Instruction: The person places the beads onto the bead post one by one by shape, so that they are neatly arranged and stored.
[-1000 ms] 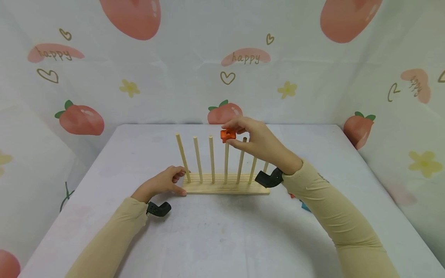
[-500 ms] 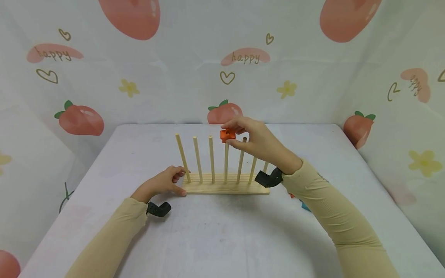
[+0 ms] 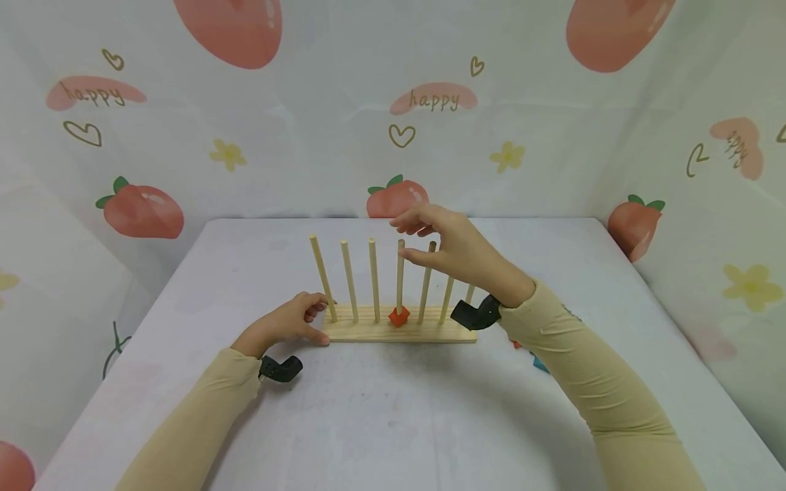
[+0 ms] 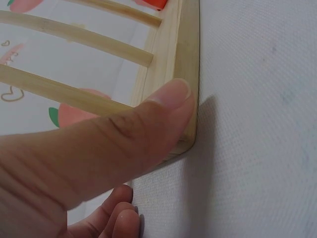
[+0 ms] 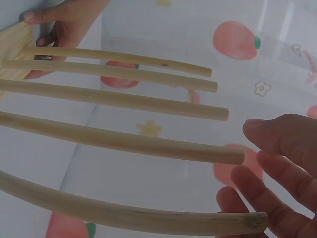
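Observation:
A pale wooden rack [image 3: 356, 333] with several upright pegs stands across the middle of the table. An orange block [image 3: 399, 318] with angular edges sits at the foot of the middle peg [image 3: 400, 279], threaded on it. My left hand [image 3: 288, 322] holds the rack's left end, its thumb [image 4: 133, 124] pressed on the front corner of the base and its other fingers toward the back. Near the top of the middle peg, my right hand [image 3: 457, 245] hovers with thumb and fingers spread apart. Nothing lies between them in the right wrist view, where peg ends reach close to the fingertips [image 5: 257, 129].
On the table [image 3: 381, 416], right of the rack, a red piece [image 3: 515, 344] and a blue piece [image 3: 540, 364] show partly from behind the right sleeve [image 3: 589, 368]. That forearm also covers the lower part of the rightmost pegs. A fruit-printed cloth [image 3: 331, 82] hangs behind.
The orange block, earlier pinched by my right hand at the middle peg's top, has dropped down that peg to the base. My right fingers have let go; the left hand stays put.

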### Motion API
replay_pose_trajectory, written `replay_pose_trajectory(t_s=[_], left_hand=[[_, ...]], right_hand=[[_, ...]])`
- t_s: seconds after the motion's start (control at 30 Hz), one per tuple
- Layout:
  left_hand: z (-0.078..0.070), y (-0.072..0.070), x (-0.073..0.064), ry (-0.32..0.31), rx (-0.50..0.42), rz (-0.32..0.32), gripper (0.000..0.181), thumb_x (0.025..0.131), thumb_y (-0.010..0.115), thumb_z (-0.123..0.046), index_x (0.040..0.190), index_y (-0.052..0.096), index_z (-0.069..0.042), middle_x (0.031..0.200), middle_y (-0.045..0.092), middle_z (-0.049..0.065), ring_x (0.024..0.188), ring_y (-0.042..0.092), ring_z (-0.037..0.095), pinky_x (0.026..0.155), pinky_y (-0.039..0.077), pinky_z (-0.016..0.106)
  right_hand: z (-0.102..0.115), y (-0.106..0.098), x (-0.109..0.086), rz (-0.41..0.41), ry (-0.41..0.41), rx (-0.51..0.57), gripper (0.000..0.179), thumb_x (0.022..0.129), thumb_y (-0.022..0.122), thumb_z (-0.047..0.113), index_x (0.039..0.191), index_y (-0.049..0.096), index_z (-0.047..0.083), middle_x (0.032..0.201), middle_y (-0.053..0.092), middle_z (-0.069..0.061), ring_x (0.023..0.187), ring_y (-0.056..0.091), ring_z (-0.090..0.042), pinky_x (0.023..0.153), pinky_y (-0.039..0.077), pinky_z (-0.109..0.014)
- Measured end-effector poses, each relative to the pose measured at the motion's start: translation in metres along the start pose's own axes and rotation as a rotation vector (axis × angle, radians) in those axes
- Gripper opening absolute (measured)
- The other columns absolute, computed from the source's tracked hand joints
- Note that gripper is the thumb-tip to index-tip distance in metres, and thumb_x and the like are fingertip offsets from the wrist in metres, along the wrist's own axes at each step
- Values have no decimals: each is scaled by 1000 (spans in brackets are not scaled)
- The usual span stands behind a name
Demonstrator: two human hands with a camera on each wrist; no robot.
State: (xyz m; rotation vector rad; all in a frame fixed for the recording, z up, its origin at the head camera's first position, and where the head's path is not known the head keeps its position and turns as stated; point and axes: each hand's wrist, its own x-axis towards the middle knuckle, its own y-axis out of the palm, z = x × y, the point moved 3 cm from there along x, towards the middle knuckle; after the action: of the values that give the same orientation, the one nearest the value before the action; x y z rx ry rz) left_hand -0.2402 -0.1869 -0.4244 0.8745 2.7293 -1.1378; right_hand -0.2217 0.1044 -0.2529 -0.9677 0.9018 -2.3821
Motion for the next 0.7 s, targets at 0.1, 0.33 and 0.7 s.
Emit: replay_pose_trajectory(t_s=[0.1,0.33,0.7], left_hand=[[0,0,0,3,-5,0,71,72,86,-16,130,50,3,122,45,23,103,44,28,91,41,40],[1,0,0,8,-1,-3,70,71,87,-16,129,51,4,119,46,21,102,44,27,89,41,38],[3,-1,1,42,6,-3,69,71,87,-15,128,53,4,117,47,21,99,43,26,86,41,35]], right_hand=[[0,0,0,0,-1,3,35,84,75,9,116,61,6,111,66,-4,104,61,-14,91,48,-30],[1,0,1,1,-6,5,34,85,74,10,116,61,6,112,66,-4,104,61,-14,91,49,-30],[5,-11,-5,-87,-127,35,42,83,75,6,122,60,5,118,61,-5,111,55,-16,94,48,-31]])
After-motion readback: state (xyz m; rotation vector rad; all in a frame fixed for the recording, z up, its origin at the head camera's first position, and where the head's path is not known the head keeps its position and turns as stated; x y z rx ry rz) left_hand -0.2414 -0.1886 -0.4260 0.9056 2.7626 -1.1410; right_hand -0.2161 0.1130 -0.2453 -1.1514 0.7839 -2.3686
